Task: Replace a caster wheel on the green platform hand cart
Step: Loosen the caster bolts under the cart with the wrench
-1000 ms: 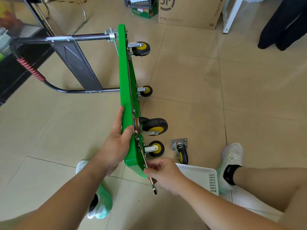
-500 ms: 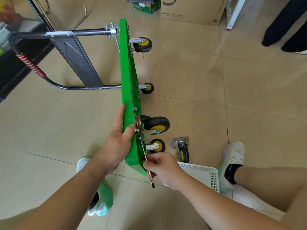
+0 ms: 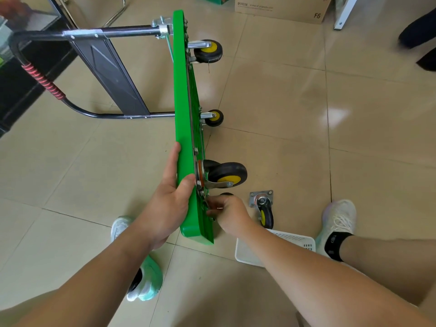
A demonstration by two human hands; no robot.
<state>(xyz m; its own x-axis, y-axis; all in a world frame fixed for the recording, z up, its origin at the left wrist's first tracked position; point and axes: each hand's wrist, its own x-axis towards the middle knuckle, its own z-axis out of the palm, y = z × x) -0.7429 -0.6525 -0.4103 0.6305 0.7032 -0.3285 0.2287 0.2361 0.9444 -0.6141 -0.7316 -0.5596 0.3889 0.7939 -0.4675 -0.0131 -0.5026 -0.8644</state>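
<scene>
Our left hand [image 3: 169,204] grip clasped on the edge of the green plastic platform cart [image 3: 182,90], our right hand [image 3: 228,212] grip curled at its underside, holding what we cannot tell.

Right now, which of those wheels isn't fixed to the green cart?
The loose caster, lying on the floor by the white basket. All the others stick out sideways from the underside of the green cart.

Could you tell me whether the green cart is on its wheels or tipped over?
On its side: the green cart stands on edge, its casters pointing sideways; the left hand grips it.
</scene>
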